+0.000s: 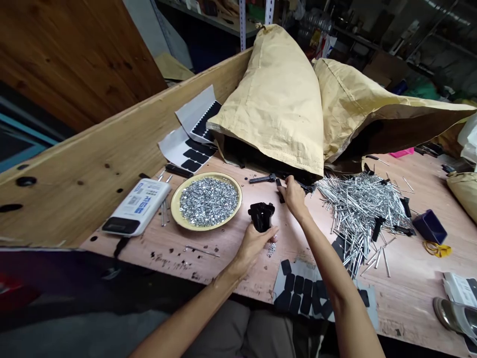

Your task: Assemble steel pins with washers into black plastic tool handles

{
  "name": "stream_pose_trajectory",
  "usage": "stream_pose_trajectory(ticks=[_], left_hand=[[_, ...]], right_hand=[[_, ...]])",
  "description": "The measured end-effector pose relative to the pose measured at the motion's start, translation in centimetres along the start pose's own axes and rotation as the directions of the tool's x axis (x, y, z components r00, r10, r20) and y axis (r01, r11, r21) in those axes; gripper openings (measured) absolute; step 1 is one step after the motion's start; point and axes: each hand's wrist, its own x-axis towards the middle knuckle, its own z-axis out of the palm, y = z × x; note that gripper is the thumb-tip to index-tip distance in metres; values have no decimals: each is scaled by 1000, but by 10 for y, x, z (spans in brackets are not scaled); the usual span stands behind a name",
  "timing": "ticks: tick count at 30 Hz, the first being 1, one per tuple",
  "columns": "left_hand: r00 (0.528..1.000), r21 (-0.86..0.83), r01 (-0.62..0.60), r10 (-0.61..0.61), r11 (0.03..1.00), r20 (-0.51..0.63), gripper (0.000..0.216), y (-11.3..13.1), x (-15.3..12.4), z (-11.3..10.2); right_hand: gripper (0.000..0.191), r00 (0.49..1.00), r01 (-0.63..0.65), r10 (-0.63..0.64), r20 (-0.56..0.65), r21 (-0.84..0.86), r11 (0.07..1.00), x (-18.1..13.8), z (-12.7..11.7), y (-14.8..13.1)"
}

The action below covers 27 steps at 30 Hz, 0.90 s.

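My left hand (255, 243) is wrapped round several black plastic parts (261, 213), bunched together above the table. Beneath its fingers lie a few small metal nuts (272, 250). My right hand (293, 196) reaches forward and pinches a black plastic part (280, 191) near the mouth of the paper sack. Another black part with a rod-like end (262, 179) lies just left of it. To the left of my hands stands a yellow dish (175, 215) filled with small metal nuts (208, 201). Right of my right arm spreads a heap of long metal pins (359, 209).
Two large paper sacks (279, 99) lie open-mouthed at the back. A white boxy device (139, 204) sits left beside the wooden side board (122, 134). Sheets of black pads (298, 288) lie at the front edge. A dark blue small bin (430, 226) is at right.
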Motion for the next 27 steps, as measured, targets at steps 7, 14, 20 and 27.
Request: stream_pose_trajectory(ticks=[7, 14, 20, 27], left_hand=[[983, -165, 165, -148, 972, 110, 34, 10, -8, -7], [967, -332, 230, -177, 915, 183, 24, 11, -31, 6], [962, -191, 263, -241, 946, 130, 23, -3, -45, 1], [960, -17, 180, -171, 984, 221, 34, -22, -51, 5]], right_hand=[[47, 954, 154, -76, -289, 259, 953, -16, -12, 4], [17, 928, 174, 98, -359, 651, 738, -135, -6, 3], [25, 937, 209, -20, -349, 514, 832, -187, 26, 27], [25, 836, -535, 497, -234, -145, 832, -159, -46, 122]])
